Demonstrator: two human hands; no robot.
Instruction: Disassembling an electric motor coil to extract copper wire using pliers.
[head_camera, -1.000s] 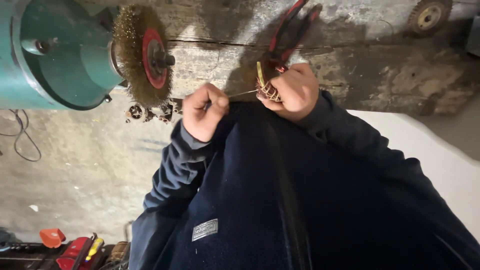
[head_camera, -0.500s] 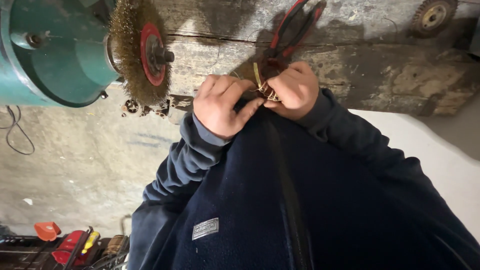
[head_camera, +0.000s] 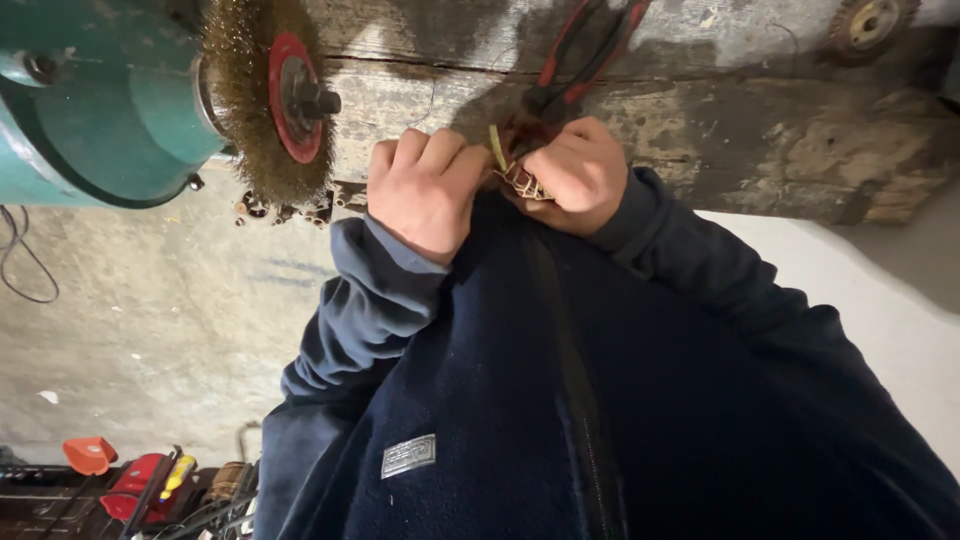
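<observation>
Both hands are held close together in front of my dark blue fleece jacket (head_camera: 600, 400). My right hand (head_camera: 568, 175) is closed around a small bundle of copper-coloured wire with a yellow-green strand (head_camera: 510, 168) sticking up from it. My left hand (head_camera: 425, 190) is closed beside it, fingers curled, touching the bundle's left end; what it grips is hidden by its fingers. Just behind the hands lie red-handled pliers (head_camera: 575, 65) on a worn wooden bench (head_camera: 760, 130).
A teal bench grinder (head_camera: 95, 95) with a wire brush wheel (head_camera: 265, 95) stands at the left, close to my left hand. A second small wire wheel (head_camera: 865, 25) lies at the top right. Red and orange tools (head_camera: 130, 480) sit on the concrete floor (head_camera: 150, 330).
My left hand has moved right from a stretched-out strand to meet my right hand at the bundle. The view has shifted slightly, bringing the grinder closer.
</observation>
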